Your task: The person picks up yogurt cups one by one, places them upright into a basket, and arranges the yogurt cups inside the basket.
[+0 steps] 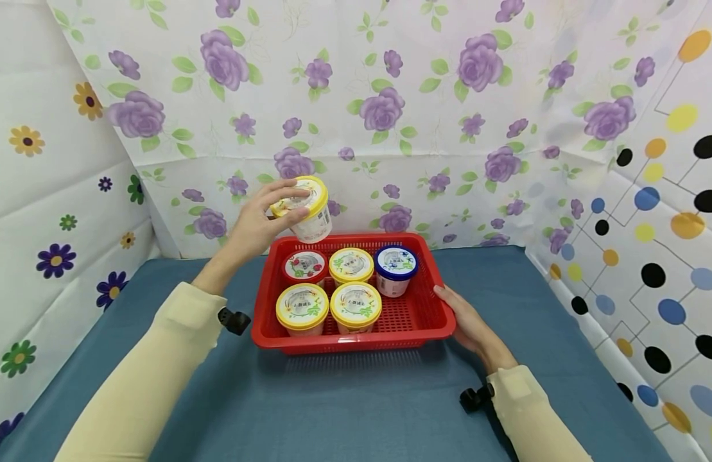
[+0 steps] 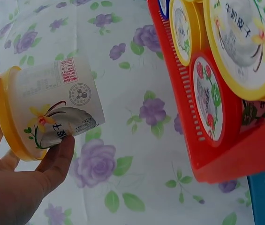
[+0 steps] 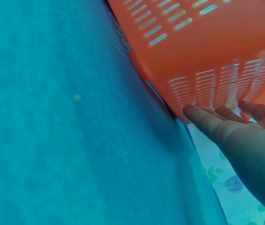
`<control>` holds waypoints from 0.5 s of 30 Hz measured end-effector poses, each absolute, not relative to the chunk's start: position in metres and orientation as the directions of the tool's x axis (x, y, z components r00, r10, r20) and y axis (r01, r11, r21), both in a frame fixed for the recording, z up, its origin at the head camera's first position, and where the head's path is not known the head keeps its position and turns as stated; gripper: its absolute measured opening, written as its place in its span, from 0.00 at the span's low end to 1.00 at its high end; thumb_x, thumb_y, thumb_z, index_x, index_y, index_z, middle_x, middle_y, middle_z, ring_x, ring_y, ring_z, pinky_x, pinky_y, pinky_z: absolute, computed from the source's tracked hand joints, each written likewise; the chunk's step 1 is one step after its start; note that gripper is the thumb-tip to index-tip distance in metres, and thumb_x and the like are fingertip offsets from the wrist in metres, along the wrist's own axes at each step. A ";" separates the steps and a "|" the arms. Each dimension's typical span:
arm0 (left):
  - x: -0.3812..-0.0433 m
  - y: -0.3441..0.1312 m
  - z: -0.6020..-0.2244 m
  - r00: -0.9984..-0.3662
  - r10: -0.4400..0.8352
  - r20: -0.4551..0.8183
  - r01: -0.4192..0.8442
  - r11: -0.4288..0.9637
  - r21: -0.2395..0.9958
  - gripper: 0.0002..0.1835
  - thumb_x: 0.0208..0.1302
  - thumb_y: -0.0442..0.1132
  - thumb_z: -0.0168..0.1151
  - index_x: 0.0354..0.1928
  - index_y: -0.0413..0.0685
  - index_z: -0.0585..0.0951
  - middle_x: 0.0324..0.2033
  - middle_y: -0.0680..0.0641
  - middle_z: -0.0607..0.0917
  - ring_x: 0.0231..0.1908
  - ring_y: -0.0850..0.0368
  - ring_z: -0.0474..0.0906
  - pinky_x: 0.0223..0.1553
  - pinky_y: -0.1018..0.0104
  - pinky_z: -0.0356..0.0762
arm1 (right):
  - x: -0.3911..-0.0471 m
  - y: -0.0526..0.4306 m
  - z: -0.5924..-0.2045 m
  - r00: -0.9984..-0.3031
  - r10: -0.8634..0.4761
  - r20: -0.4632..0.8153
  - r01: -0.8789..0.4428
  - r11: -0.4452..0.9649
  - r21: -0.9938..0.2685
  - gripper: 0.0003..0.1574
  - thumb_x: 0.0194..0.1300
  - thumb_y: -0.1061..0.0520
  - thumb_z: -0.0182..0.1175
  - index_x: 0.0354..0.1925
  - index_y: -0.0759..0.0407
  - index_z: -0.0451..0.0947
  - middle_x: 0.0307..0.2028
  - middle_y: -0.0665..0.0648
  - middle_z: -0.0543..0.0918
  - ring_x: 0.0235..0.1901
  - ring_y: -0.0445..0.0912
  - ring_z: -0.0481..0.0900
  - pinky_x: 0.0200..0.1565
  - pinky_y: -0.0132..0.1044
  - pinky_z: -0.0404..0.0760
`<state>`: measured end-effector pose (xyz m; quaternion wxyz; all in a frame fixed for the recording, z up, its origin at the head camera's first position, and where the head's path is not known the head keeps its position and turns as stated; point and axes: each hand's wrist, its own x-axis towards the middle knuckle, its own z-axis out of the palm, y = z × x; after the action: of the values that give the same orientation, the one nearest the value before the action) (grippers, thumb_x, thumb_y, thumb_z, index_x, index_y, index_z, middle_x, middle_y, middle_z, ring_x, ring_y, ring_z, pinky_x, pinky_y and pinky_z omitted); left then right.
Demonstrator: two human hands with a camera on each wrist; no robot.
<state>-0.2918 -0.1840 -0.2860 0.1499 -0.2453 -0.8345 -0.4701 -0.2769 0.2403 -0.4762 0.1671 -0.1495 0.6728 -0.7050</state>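
Note:
My left hand (image 1: 262,213) grips a white tub with a yellow lid (image 1: 313,221) by its lid end, above the back left of the red basket (image 1: 356,347). In the left wrist view, this tub (image 2: 52,105) shows a vanilla flower print, with my fingers and thumb around it. My right hand (image 1: 464,321) touches the basket's right side; the right wrist view shows its fingers (image 3: 205,122) stretched along the slotted outer wall. Inside the basket stand a red-lidded tub (image 1: 305,265), a blue-lidded tub (image 1: 395,262) and three yellow-lidded tubs (image 1: 302,306).
The basket rests on a blue cloth-covered table (image 1: 344,404). A floral sheet (image 1: 356,128) hangs behind it, with patterned sheets on the left and right (image 1: 673,279). A bare part of the basket floor (image 1: 402,316) shows at its front right.

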 end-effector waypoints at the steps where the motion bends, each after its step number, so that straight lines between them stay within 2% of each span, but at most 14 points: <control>1: -0.292 -0.182 -0.286 -0.835 0.276 0.476 0.551 0.435 0.712 0.22 0.72 0.44 0.68 0.65 0.50 0.82 0.75 0.48 0.67 0.77 0.47 0.55 0.71 0.31 0.58 | -0.277 0.240 -0.476 -0.901 -0.434 -0.017 0.037 -0.038 -0.999 0.39 0.85 0.38 0.41 0.82 0.52 0.50 0.62 0.79 0.73 0.44 0.50 0.87 0.51 0.43 0.85; 8: -0.290 -0.162 -0.281 -0.810 0.323 0.490 0.586 0.395 0.708 0.22 0.72 0.49 0.67 0.65 0.55 0.83 0.75 0.54 0.67 0.76 0.51 0.56 0.70 0.35 0.62 | -0.276 0.240 -0.476 -0.902 -0.430 -0.019 0.038 -0.035 -0.999 0.39 0.85 0.38 0.41 0.82 0.54 0.50 0.61 0.78 0.74 0.44 0.49 0.86 0.50 0.43 0.85; 15: -0.292 -0.146 -0.279 -0.784 0.366 0.501 0.617 0.380 0.689 0.23 0.72 0.53 0.67 0.65 0.55 0.83 0.75 0.52 0.67 0.77 0.52 0.56 0.71 0.37 0.62 | -0.276 0.240 -0.476 -0.900 -0.436 -0.013 0.040 -0.052 -0.998 0.39 0.85 0.39 0.41 0.82 0.53 0.49 0.63 0.79 0.71 0.45 0.49 0.86 0.50 0.43 0.86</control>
<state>-0.2922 -0.1463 -0.2789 0.1339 -0.3000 -0.8197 -0.4692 -0.2761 0.2404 -0.4760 0.1676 -0.1485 0.6679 -0.7098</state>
